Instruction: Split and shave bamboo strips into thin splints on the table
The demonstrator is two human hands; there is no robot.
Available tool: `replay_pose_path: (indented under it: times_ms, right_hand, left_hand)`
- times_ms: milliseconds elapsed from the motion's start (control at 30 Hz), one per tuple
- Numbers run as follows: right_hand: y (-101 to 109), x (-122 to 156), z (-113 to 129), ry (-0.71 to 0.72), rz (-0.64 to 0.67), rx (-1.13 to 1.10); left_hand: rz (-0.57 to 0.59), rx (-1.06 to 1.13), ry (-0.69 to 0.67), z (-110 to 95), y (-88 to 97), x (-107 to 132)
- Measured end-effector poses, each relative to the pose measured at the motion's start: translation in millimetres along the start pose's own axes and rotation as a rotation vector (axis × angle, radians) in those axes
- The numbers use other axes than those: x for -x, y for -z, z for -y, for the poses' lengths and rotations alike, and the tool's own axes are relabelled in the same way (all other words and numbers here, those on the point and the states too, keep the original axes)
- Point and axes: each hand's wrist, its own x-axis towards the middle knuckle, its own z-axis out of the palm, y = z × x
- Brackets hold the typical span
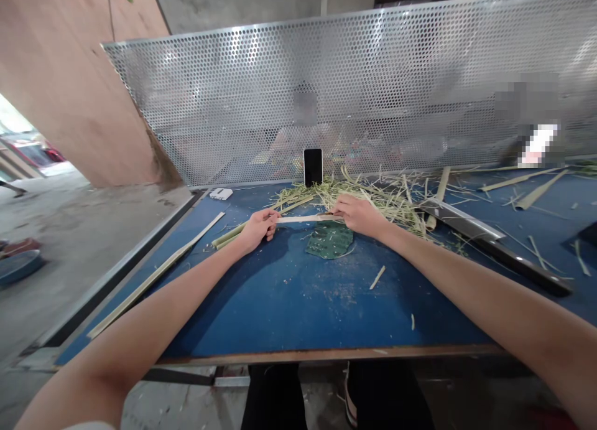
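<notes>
A narrow pale plant strip is stretched level between my two hands, just above the table. My left hand is closed on its left end, thumb and fingers pinched together. Fingers of my right hand are closed around the other end, where a small brownish edge shows at the fingertips, too small to name. Beneath the right hand lies a dark green cloth piece sprinkled with pale scraps. Behind it spreads a heap of thin green-yellow shavings.
A phone stands upright before a perforated metal panel. To the right rests a large knife with a black handle. A long split stalk lies along the left of the blue table. A white flat object sits at the back left.
</notes>
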Motion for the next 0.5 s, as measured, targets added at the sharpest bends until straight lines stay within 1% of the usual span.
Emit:
replay_pose_path:
  times_ms: [133, 333, 400, 500]
  right_hand:
    - [-0.6, -4.3, 0.2, -0.081, 0.027, -0.155]
    - [1.8, -9.7, -0.3, -0.148, 0.049, -0.321]
    - [1.0, -9.0, -1.5, -0.159, 0.029, -0.373]
    - [-1.5, -6.0, -2.6, -0.156, -0.045, -0.405]
  left_hand:
    - [-0.002, -0.023, -0.007, 1.3, 0.8, -0.9]
    - [-0.004, -0.066, -0.062, 5.4, 0.2, -1.8]
    - [0.0, -0.077, -0.08, 6.4, 0.0, -1.5]
    - [0.002, -0.085, -0.096, 7.1, 0.4, -1.1]
